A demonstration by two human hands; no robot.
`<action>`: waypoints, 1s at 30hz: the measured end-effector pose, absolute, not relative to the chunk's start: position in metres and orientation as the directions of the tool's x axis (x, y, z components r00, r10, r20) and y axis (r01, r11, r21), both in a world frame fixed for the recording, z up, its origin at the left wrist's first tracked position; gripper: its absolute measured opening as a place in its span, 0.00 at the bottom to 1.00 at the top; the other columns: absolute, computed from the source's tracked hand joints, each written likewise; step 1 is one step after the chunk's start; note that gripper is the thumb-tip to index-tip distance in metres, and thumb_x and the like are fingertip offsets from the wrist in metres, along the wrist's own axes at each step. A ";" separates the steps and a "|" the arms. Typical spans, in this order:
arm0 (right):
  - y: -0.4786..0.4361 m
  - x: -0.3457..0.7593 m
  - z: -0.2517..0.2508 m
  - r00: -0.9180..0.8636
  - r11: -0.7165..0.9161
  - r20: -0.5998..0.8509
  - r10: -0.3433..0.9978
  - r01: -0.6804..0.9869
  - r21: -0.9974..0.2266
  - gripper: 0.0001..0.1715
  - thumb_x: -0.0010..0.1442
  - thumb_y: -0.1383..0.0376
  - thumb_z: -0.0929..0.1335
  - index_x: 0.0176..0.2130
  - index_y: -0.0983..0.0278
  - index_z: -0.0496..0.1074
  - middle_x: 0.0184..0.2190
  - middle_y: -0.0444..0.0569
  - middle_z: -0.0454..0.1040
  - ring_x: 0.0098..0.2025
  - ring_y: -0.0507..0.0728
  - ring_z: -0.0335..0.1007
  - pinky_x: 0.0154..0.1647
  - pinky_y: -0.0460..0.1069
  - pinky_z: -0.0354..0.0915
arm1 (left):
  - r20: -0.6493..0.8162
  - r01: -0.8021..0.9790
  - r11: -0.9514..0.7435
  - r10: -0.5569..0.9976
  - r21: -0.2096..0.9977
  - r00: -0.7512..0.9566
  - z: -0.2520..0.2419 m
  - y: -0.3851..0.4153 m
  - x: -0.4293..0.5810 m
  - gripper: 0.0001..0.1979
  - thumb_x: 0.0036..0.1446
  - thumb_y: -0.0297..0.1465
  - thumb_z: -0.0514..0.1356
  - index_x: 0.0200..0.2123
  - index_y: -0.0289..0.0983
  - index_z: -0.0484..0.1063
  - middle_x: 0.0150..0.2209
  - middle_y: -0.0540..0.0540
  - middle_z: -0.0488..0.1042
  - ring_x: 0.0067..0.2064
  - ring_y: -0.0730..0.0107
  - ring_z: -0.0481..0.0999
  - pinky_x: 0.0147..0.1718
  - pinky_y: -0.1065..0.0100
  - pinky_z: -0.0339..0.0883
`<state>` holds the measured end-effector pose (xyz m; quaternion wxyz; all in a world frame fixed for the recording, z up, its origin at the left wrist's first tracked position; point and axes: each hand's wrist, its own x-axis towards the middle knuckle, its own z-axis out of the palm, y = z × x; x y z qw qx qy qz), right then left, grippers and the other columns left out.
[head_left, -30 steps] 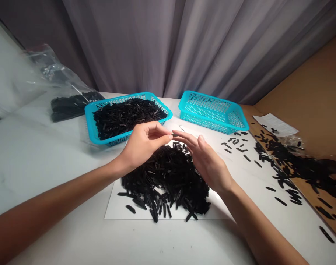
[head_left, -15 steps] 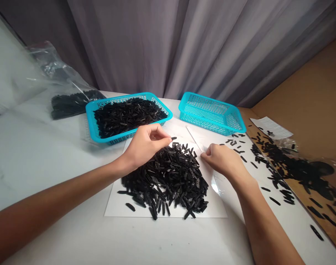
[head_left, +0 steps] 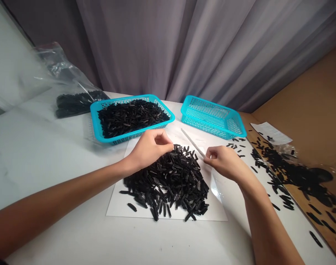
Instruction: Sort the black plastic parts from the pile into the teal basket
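Observation:
Many small, narrow black pieces lie in a heap (head_left: 173, 184) on a white sheet (head_left: 115, 206). At the heap's far edge, my left hand (head_left: 150, 149) has thumb and index finger pinched together; what lies between the tips, if anything, is hidden. My right hand (head_left: 223, 162), right of the heap, is closed on the near end of a thin white stick (head_left: 192, 141). The stick slants up and left, its far end pointing between two baskets.
A blue basket (head_left: 94, 123) full of black pieces stands behind my left hand. Another blue basket (head_left: 212, 123) holds nothing visible. A clear bag (head_left: 76, 99) of dark pieces lies left. Black pieces (head_left: 278, 191) are scattered right, near a paper (head_left: 273, 133).
The black piece that showed at my left fingertips is out of sight, and that hand is slightly lower, at the heap's edge. The white stick's broader side now shows. The view has shifted slightly.

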<state>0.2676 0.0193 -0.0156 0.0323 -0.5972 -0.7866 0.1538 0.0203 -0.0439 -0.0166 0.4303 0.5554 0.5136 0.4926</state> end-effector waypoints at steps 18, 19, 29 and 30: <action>-0.023 0.223 -0.010 -0.264 0.316 0.284 0.922 0.086 -0.945 0.05 0.58 0.64 0.74 0.34 0.59 0.75 0.29 0.46 0.79 0.31 0.55 0.75 0.33 0.50 0.69 | 0.146 0.104 -0.142 0.988 0.984 -0.038 -0.016 -0.046 0.025 0.06 0.50 0.25 0.64 0.24 0.35 0.70 0.27 0.50 0.76 0.31 0.73 0.75 0.34 0.70 0.67; -0.027 0.220 -0.011 -0.261 0.337 0.295 0.919 0.130 -0.933 0.05 0.59 0.64 0.74 0.35 0.59 0.74 0.30 0.46 0.80 0.32 0.56 0.76 0.33 0.50 0.70 | 0.155 0.103 -0.149 0.987 0.983 -0.045 -0.017 -0.046 0.025 0.06 0.50 0.26 0.65 0.24 0.35 0.70 0.28 0.50 0.76 0.32 0.73 0.75 0.35 0.70 0.67; -0.043 0.210 -0.017 -0.361 0.453 0.349 0.865 0.265 -0.851 0.05 0.61 0.65 0.73 0.39 0.60 0.76 0.36 0.49 0.82 0.38 0.58 0.81 0.42 0.52 0.77 | 0.175 0.097 -0.171 0.984 0.980 -0.031 -0.019 -0.046 0.025 0.04 0.52 0.25 0.64 0.26 0.34 0.73 0.29 0.49 0.77 0.33 0.71 0.76 0.36 0.69 0.69; -0.044 0.209 -0.017 -0.353 0.436 0.339 0.872 0.243 -0.867 0.05 0.61 0.64 0.72 0.40 0.60 0.75 0.37 0.49 0.82 0.38 0.58 0.81 0.41 0.52 0.77 | 0.171 0.096 -0.168 0.985 0.981 -0.032 -0.019 -0.046 0.025 0.04 0.52 0.25 0.64 0.26 0.34 0.73 0.29 0.49 0.77 0.33 0.71 0.76 0.36 0.70 0.69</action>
